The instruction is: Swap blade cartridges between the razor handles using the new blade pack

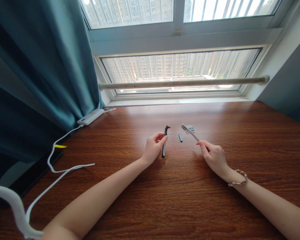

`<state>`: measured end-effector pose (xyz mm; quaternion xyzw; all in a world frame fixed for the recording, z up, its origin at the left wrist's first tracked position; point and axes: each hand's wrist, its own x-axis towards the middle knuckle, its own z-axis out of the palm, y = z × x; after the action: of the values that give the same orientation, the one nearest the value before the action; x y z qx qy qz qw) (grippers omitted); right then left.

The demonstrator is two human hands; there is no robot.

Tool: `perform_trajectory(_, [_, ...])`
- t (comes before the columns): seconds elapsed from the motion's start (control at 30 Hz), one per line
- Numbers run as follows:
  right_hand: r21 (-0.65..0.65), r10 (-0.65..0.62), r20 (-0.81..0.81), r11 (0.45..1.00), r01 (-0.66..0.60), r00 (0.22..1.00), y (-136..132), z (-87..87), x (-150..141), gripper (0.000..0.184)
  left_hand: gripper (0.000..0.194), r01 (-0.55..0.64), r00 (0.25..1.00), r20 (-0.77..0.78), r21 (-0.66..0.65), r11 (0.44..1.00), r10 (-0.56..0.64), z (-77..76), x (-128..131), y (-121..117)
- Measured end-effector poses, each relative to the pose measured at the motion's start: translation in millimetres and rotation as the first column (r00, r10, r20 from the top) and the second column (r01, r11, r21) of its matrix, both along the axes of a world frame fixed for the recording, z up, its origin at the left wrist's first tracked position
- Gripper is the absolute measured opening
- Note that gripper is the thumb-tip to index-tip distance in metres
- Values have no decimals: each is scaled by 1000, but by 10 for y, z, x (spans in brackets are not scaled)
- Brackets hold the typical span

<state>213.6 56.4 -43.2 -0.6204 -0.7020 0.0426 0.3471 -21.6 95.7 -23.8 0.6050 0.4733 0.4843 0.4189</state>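
So the left hand (pixel 153 148) has the razor (pixel 164 150) pinched between thumb and fingertips, closed right down on the handle, with the black neck poking out above and the butt hanging out below. It's pretty much upright; can't tell if the butt touches the table (pixel 140 200). The right hand (pixel 213 156) is pinching the brush (pixel 193 135) by the tail end, thumb against index, other fingers curled in. The brush slants up and left, bristle end overlapping a little pack of blades (pixel 191 128), though I can't tell whether they're touching. One loose blade (pixel 180 138) lies on the wood between the two hands, nearer the brush. There's a braided bracelet (pixel 245 175) on the right wrist. Further out: white cable (pixel 76 167) off to the left, curtain (pixel 72 66) behind that, window (pixel 185 65) straight ahead.
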Motion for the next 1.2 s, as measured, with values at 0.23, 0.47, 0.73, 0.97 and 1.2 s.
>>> perform_trajectory(0.23, [-60, -46, 46, 997, 48, 998, -12, -4, -13, 33, 34, -55, 759, -632, 180, 982, 158, -136, -197, 283])
perform_trajectory(0.47, [-66, -10, 4, 998, 10, 1000, -18, 2, -9, 32, 45, -97, 559, -800, 196, 976, 216, -166, -228, 278])
perform_trajectory(0.73, [-77, 114, -197, 988, -131, 974, -51, 46, -59, 29, 37, -80, 387, -905, 157, 984, 176, -173, -210, 299])
perform_trajectory(0.97, [-145, 171, -380, 960, -241, 909, -126, 87, -178, 28, 41, -55, 370, -912, 169, 984, 178, -178, -217, 304])
perform_trajectory(1.2, [-220, 104, -836, 836, -503, 539, -183, 136, -473, 32, 46, -70, 565, -787, 255, 964, 249, 21, -184, 144])
